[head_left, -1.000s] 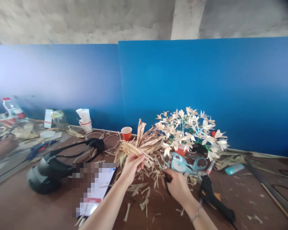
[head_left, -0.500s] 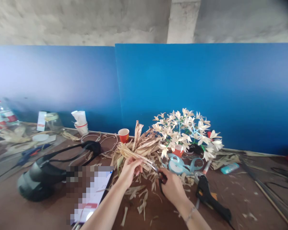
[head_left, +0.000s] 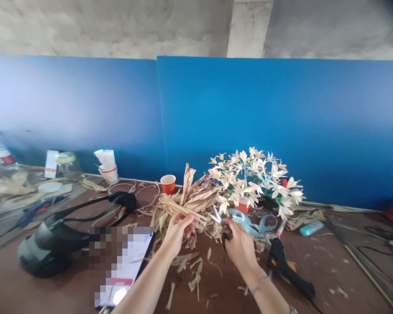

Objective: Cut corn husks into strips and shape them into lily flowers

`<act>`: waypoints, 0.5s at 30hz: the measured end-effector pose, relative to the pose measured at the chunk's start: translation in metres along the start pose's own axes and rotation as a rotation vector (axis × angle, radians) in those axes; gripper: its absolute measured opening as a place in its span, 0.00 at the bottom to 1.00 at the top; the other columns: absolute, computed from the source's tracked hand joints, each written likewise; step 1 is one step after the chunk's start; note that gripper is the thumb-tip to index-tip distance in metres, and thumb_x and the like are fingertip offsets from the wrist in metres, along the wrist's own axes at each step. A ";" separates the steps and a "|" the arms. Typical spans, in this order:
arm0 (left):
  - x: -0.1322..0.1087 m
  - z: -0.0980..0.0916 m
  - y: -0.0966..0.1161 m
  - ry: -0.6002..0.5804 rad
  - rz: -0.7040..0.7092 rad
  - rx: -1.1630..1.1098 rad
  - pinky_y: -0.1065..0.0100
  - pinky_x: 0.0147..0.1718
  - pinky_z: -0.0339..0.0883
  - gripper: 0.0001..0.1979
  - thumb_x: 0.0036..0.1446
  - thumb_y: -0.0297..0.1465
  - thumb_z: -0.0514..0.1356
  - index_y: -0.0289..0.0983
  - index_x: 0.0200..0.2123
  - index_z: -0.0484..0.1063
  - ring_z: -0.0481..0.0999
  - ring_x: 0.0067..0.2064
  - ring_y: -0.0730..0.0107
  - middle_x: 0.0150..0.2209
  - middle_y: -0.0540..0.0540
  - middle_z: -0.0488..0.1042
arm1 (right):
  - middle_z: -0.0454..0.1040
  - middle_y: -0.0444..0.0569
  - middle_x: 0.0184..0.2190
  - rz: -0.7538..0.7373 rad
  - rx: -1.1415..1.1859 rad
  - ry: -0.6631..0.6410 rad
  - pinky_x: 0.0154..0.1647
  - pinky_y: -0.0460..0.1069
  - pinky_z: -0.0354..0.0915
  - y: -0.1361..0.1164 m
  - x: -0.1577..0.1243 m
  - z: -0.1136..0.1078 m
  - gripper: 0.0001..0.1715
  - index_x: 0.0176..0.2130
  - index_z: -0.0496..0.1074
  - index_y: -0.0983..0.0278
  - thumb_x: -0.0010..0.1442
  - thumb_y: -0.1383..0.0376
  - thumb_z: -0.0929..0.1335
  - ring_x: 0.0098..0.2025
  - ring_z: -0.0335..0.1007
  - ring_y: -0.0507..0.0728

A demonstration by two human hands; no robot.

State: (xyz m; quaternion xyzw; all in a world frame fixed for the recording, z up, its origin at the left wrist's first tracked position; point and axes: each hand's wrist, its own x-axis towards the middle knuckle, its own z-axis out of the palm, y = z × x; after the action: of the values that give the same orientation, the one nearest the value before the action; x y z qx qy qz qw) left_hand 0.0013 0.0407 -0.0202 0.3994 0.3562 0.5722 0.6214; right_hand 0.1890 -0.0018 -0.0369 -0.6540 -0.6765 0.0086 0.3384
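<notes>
My left hand (head_left: 180, 227) pinches a pale strip of dried corn husk (head_left: 201, 216) above a heap of husks (head_left: 201, 194). A pair of scissors (head_left: 217, 215) with dark handles is in my right hand (head_left: 237, 242); the blades are spread and point up and left, a little to the right of the strip's end. Husk scraps (head_left: 196, 272) lie scattered on the brown table below both hands. Behind my right hand, a bunch of cream husk flowers (head_left: 249, 181) stands in a red paper cup (head_left: 243, 205), with light blue ribbon (head_left: 245, 222) beside it.
A black glue gun (head_left: 286, 270) lies to the right, near a turquoise packet (head_left: 311, 228). On the left are a black headset (head_left: 49, 246) and a phone or tablet (head_left: 126, 266), partly blurred out. A red paper cup (head_left: 168, 185) stands behind the husks; a blue partition (head_left: 265, 104) closes the back.
The scissors have opened and moved slightly right, away from the husk strip. A small piece now lies on the table between my hands. My left hand has barely moved.
</notes>
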 end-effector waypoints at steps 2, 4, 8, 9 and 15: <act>0.000 0.000 0.000 0.009 -0.004 -0.006 0.78 0.14 0.50 0.13 0.39 0.34 0.67 0.32 0.24 0.68 0.65 0.16 0.81 0.20 0.51 0.72 | 0.75 0.50 0.38 -0.009 -0.006 -0.007 0.39 0.47 0.62 0.003 0.001 -0.003 0.27 0.43 0.69 0.63 0.44 0.78 0.60 0.40 0.70 0.57; 0.001 0.000 -0.001 0.018 -0.020 -0.002 0.78 0.14 0.49 0.13 0.39 0.35 0.67 0.32 0.22 0.68 0.63 0.16 0.82 0.18 0.52 0.70 | 0.75 0.50 0.37 0.002 -0.007 -0.021 0.38 0.46 0.62 0.005 0.001 -0.007 0.27 0.43 0.70 0.63 0.44 0.78 0.60 0.38 0.71 0.56; 0.002 -0.004 -0.003 0.116 -0.078 -0.052 0.79 0.14 0.49 0.12 0.38 0.33 0.66 0.33 0.22 0.67 0.60 0.15 0.84 0.17 0.55 0.67 | 0.77 0.49 0.34 0.012 -0.048 -0.151 0.35 0.46 0.62 0.003 0.004 -0.022 0.22 0.43 0.70 0.62 0.49 0.73 0.61 0.36 0.73 0.57; 0.002 -0.005 -0.004 0.140 -0.090 -0.078 0.79 0.15 0.51 0.11 0.38 0.33 0.66 0.34 0.22 0.67 0.62 0.16 0.83 0.18 0.55 0.68 | 0.77 0.49 0.34 -0.002 -0.060 -0.203 0.35 0.46 0.62 0.002 0.004 -0.026 0.21 0.43 0.71 0.61 0.50 0.72 0.61 0.36 0.73 0.57; 0.003 -0.007 -0.005 0.051 -0.025 -0.122 0.74 0.21 0.60 0.09 0.41 0.33 0.61 0.32 0.22 0.71 0.69 0.22 0.74 0.21 0.48 0.72 | 0.77 0.51 0.26 0.025 -0.144 -0.527 0.30 0.45 0.60 0.000 0.000 -0.046 0.09 0.29 0.75 0.62 0.47 0.67 0.65 0.32 0.73 0.58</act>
State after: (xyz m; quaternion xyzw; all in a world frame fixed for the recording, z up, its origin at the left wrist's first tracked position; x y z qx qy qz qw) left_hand -0.0024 0.0440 -0.0279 0.3419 0.3413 0.5951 0.6423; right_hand 0.2104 -0.0216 -0.0013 -0.6600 -0.7319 0.1343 0.1031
